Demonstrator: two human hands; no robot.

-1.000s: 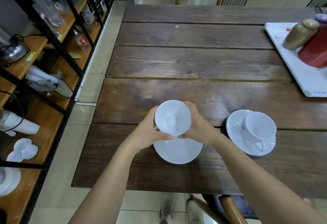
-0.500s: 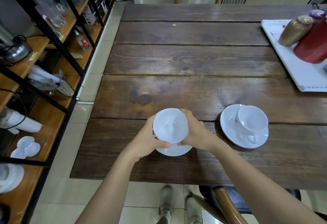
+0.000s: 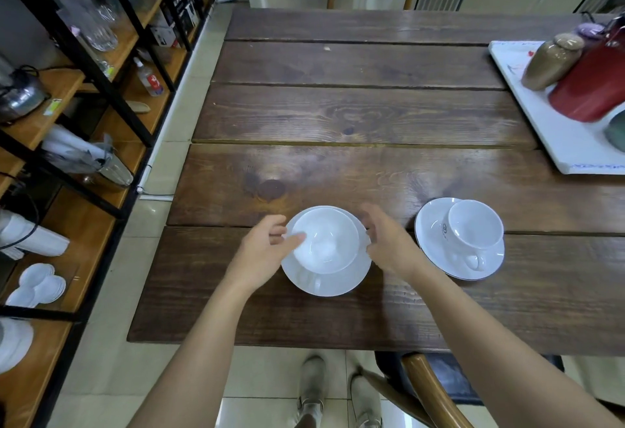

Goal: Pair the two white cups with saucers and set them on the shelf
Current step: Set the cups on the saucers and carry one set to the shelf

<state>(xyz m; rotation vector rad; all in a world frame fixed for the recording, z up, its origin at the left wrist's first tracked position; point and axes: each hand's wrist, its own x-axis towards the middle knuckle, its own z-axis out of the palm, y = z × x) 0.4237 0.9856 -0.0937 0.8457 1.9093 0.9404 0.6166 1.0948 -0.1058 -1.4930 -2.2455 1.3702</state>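
A white cup (image 3: pixel 324 239) stands upright on a white saucer (image 3: pixel 338 283) near the table's front edge. My left hand (image 3: pixel 262 251) is at the cup's left side, its fingertips touching the rim, fingers apart. My right hand (image 3: pixel 385 241) hovers just right of the cup, fingers spread, a small gap from it. A second white cup (image 3: pixel 475 228) with a small logo stands on its own saucer (image 3: pixel 429 238) further right, handle toward me. The wooden shelf unit (image 3: pixel 84 224) with a black frame stands along the left.
A white tray (image 3: pixel 558 136) at the table's right edge carries a red jug (image 3: pixel 595 82) and a brown jar (image 3: pixel 551 62). The shelves hold glassware, a bottle, white dishes (image 3: pixel 37 285) and cloths. A wooden chair back (image 3: pixel 426 390) is below the table edge by my feet.
The cup went down onto the saucer. Both hands, which gripped it, have let go and spread apart at its sides.
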